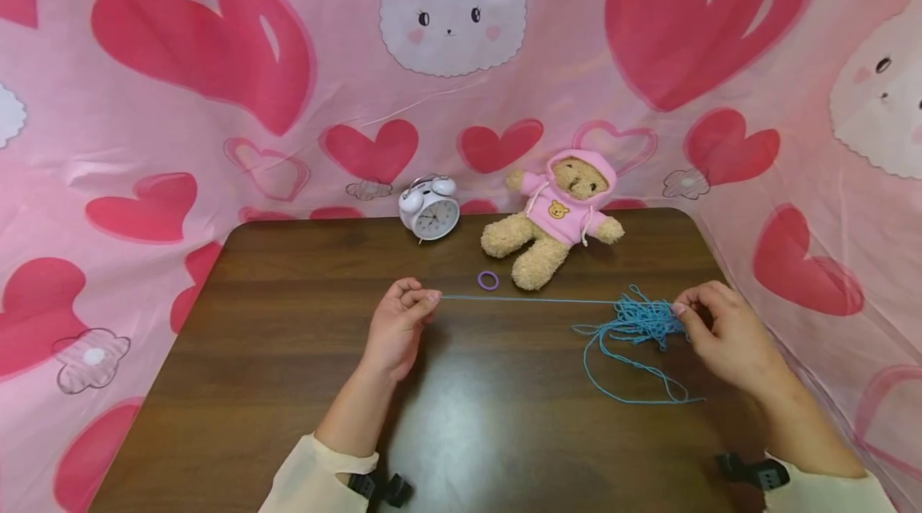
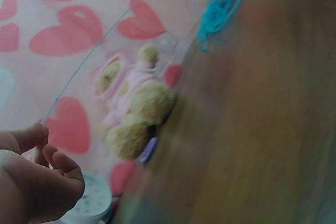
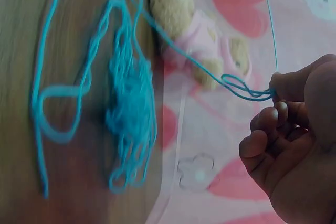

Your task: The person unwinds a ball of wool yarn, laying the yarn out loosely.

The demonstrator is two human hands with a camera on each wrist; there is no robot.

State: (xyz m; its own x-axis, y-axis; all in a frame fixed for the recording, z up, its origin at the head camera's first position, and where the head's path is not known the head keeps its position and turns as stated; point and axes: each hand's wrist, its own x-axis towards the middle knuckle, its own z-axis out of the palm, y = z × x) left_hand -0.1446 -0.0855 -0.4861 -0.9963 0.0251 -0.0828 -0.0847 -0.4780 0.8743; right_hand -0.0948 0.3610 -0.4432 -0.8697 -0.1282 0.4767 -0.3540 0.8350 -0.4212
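Observation:
Blue yarn (image 1: 648, 319) lies in a tangled heap on the right side of the table, with a loose loop and a free end trailing toward the front. My left hand (image 1: 400, 329) pinches one strand between thumb and fingertips. That strand (image 1: 526, 299) runs taut across to my right hand (image 1: 727, 333), whose thumb and forefinger pinch it above the heap. In the right wrist view, a small looped bight of yarn (image 3: 244, 90) hangs from the right fingertips and leads back toward the heap (image 3: 131, 98).
Behind the strand lie a purple ring (image 1: 488, 281) and a teddy bear (image 1: 565, 213) in a pink hoodie. A white alarm clock (image 1: 430, 209) stands at the table's back edge. Pink heart-patterned cloth (image 1: 461, 113) hangs around the brown table (image 1: 288, 353).

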